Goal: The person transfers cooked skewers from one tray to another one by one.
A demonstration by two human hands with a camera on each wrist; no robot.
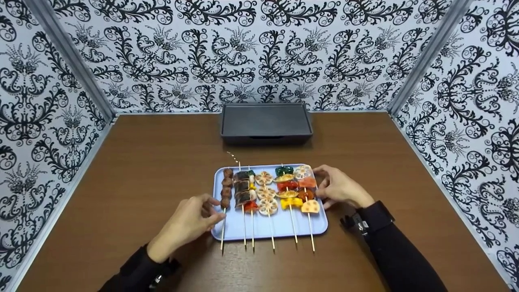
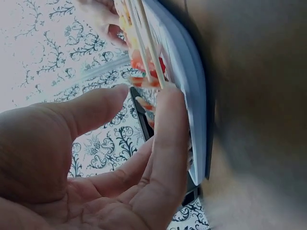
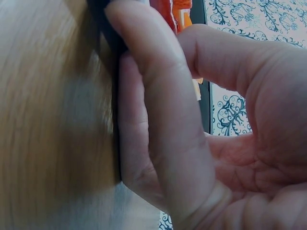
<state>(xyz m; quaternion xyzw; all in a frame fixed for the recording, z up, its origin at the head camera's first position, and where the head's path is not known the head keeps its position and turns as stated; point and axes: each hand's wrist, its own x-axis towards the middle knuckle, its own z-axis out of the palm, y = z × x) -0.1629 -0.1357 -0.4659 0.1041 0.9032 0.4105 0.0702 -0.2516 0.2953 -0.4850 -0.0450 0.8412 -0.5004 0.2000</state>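
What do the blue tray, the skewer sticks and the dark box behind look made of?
The blue tray looks like matte plastic: even pale colour, rounded moulded rim. The skewer sticks look like bamboo or wood: thin, pale tan. The dark box seems to be dull grey plastic or coated metal; I cannot tell which.

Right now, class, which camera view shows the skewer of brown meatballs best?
The head view: the meatball skewer lies whole at the left end of the blue tray, beside the left hand. The left wrist view shows only blurred sticks and food above the tray's edge; the right wrist view shows none of it.
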